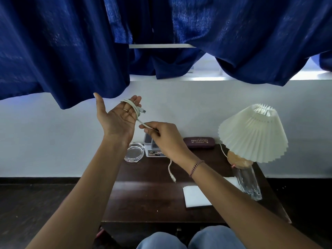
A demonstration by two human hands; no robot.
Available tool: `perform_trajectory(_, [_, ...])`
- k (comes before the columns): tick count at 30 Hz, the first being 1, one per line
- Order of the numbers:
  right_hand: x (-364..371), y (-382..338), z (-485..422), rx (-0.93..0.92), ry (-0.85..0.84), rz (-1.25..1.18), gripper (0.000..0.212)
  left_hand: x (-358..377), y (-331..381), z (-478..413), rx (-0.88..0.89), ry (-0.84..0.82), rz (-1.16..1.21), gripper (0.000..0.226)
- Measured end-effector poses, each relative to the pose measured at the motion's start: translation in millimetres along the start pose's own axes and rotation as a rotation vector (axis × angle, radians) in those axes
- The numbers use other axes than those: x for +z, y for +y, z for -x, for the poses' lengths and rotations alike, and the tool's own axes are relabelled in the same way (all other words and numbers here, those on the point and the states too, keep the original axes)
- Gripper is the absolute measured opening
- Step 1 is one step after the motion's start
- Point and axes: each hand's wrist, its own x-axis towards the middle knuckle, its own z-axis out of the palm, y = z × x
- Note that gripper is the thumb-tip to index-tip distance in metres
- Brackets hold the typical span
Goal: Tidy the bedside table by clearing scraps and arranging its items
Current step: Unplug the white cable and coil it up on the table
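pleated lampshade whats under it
A rounded tan lamp base shows below the pleated lampshade, with a thin white cord beside it. The shade covers the base's top and any bulb.

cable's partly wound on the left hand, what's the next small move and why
Probably carry the right hand round the left hand for one more loop: the white cable sits in a few turns on its fingers, the right hand pinches it just below, and a loose tail with its plug hangs over the bedside table.
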Motion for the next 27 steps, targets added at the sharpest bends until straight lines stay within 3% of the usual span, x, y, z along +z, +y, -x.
perform_trajectory(6, [-5,-5,17,0.014,0.013,0.172,0.027,-13,-4,8,-0.091,-0.002,-0.177,0.092])
perform_trajectory(9, [-18,-7,24,-0.011,0.053,0.294,0.024,-19,-7,16,-0.262,-0.071,-0.312,0.097])
perform_trajectory(12, [-34,-6,27,-0.003,-0.041,0.399,0.02,-25,-14,22,-0.472,-0.184,-0.48,0.099])
perform_trajectory(16, [-57,-10,23,0.004,-0.153,0.357,0.013,-33,-37,35,-0.686,-0.296,-0.598,0.098])
perform_trajectory(21, [-82,6,14,0.049,-0.236,0.227,0.014,-44,-58,52,-0.852,-0.444,-0.348,0.108])
perform_trajectory(27, [-82,45,22,0.315,-0.194,-0.103,0.004,-39,-63,68,-0.912,-0.654,-0.106,0.114])
